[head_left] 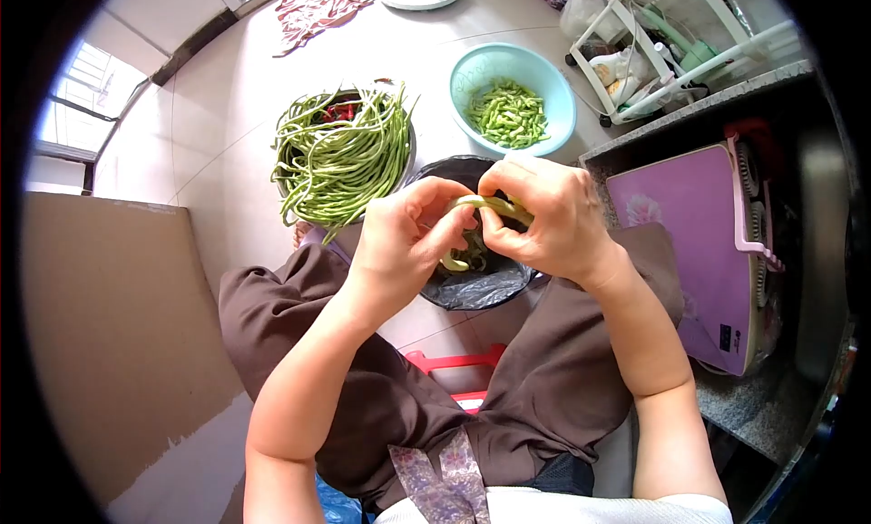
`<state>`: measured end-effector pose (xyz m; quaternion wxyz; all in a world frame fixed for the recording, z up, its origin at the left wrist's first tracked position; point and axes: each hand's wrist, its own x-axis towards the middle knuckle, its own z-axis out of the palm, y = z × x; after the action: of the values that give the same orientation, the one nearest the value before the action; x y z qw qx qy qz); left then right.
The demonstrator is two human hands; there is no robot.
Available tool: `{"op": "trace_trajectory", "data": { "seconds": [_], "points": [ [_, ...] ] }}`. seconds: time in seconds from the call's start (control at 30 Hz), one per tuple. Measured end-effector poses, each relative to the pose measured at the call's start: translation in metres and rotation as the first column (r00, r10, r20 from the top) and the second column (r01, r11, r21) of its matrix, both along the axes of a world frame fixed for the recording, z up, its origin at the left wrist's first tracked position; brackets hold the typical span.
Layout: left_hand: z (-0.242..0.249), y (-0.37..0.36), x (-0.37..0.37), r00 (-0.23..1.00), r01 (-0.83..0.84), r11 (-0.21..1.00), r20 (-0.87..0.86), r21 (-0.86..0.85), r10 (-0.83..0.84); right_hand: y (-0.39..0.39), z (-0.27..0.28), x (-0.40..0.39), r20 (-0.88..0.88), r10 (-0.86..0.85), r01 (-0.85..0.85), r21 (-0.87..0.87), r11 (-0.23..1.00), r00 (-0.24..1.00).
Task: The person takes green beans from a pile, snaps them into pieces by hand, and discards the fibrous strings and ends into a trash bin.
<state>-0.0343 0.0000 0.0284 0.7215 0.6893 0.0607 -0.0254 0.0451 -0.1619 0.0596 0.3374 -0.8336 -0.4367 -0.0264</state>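
Between my hands a pale green bean pod (474, 200) is stretched, pinched at both ends. The fingertips of my left hand (395, 243) close on one end, and my right hand (553, 217) grips the other. Directly below is a bin lined with a black plastic bag (485, 290), with some bean scraps (454, 264) inside, partly hidden by my hands. To the left, a bowl is heaped with long green beans (349, 166), with something red (339, 114) among them. Beyond the bin, a light blue basin (560, 93) holds short bean pieces (510, 116).
On the right, a purple panel-like appliance (685, 229) stands in a stone-edged recess. A white wheeled rack (635, 34) with bottles is at the upper right. Cardboard (109, 315) stands at the left. A patterned cloth (322, 11) lies on the tiled floor.
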Motion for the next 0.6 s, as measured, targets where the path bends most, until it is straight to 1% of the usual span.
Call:
{"op": "trace_trajectory", "data": {
  "seconds": [0.07,0.1,0.17,0.2,0.23,0.27,0.3,0.33,0.37,0.4,0.43,0.47,0.53,0.57,0.6],
  "points": [
    [0.000,-0.003,0.000,0.999,0.021,0.999,0.026,0.039,-0.023,0.001,0.004,-0.002,0.051,-0.034,0.037,-0.055,0.998,0.998],
    [0.000,-0.004,0.001,0.998,0.023,0.997,0.051,0.072,-0.027,0.003,0.003,-0.003,0.052,-0.036,0.039,-0.055,0.998,0.998],
    [0.002,-0.006,0.000,0.999,0.009,0.999,0.045,0.040,-0.011,0.005,-0.001,-0.005,0.129,-0.052,0.051,0.009,0.999,0.990],
    [0.003,-0.007,0.000,0.999,-0.006,1.000,0.037,0.007,0.006,0.005,-0.003,-0.003,0.130,-0.053,0.052,0.009,0.999,0.990],
    [0.003,-0.006,0.000,1.000,0.009,0.999,0.029,-0.036,-0.008,0.005,-0.005,0.000,0.007,-0.066,0.065,0.133,0.989,0.998],
    [0.005,-0.007,0.001,1.000,0.010,0.999,0.030,-0.037,-0.009,0.004,-0.007,0.002,-0.116,-0.062,0.090,0.253,0.963,0.991],
    [0.007,-0.008,0.001,0.999,0.005,0.990,0.035,-0.140,0.000,0.004,-0.009,0.001,-0.329,-0.059,0.167,0.312,0.935,0.942],
    [0.009,-0.008,0.001,0.999,-0.001,0.971,0.039,-0.240,0.011,0.006,-0.014,0.002,-0.473,0.023,0.228,0.466,0.855,0.881],
    [0.008,-0.005,0.001,0.999,0.027,0.975,0.039,-0.222,-0.019,0.002,-0.012,0.006,-0.699,0.185,0.326,0.529,0.783,0.691],
    [0.008,-0.005,0.000,0.999,0.024,0.975,0.038,-0.223,-0.016,-0.003,-0.009,0.011,-0.825,0.363,0.441,0.545,0.713,0.433],
    [0.008,-0.005,0.000,1.000,0.006,0.961,0.011,-0.275,-0.003,-0.003,-0.013,0.016,-0.804,0.461,0.499,0.595,0.630,0.376],
    [0.008,-0.004,0.000,1.000,-0.013,0.946,-0.015,-0.325,0.008,-0.003,-0.012,0.018,-0.801,0.501,0.595,0.587,0.549,0.329],
    [0.007,-0.002,0.000,1.000,-0.007,0.944,-0.006,-0.329,0.005,-0.006,-0.020,0.025,-0.772,0.602,0.733,0.527,0.430,0.202],
    [0.005,-0.002,0.000,1.000,-0.020,0.942,-0.021,-0.336,0.013,-0.007,-0.022,0.026,-0.772,0.603,0.732,0.527,0.431,0.201],
    [0.004,-0.002,0.000,0.999,-0.033,0.939,-0.036,-0.342,0.022,-0.008,-0.023,0.027,-0.740,0.658,0.750,0.514,0.416,0.142]
  ]
}}
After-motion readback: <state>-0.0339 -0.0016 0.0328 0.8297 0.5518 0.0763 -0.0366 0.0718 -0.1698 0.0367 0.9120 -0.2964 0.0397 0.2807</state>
